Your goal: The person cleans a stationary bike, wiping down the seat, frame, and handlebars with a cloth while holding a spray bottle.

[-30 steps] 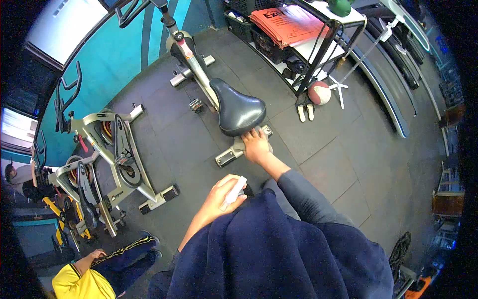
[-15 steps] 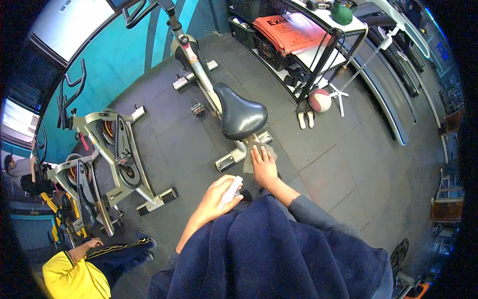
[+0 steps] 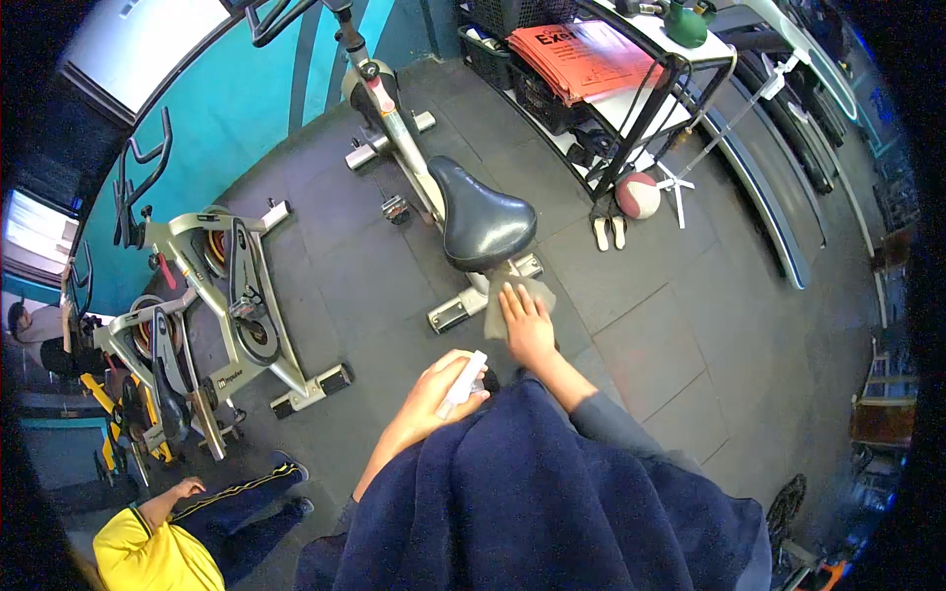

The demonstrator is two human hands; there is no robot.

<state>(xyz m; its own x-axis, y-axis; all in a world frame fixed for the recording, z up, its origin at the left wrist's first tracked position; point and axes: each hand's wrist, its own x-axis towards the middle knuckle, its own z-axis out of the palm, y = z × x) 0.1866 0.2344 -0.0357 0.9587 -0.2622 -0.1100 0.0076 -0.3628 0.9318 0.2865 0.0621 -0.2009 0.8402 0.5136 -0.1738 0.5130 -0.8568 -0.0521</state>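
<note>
My left hand is closed around a small white spray bottle, in front of my dark blue top. My right hand lies on a grey cloth, palm down, its fingers over the cloth. The cloth is just behind the black saddle of an exercise bike, above its rear foot. What lies under the cloth is hidden.
More bikes stand at the left. A person in a yellow shirt is at the lower left. A shelf rack with orange sheets, a ball and a treadmill are at the right.
The view has shifted slightly, and the saddle sits a little further right in it. Both hands keep nearly the same pose, and more of the cloth shows right of my right hand.
</note>
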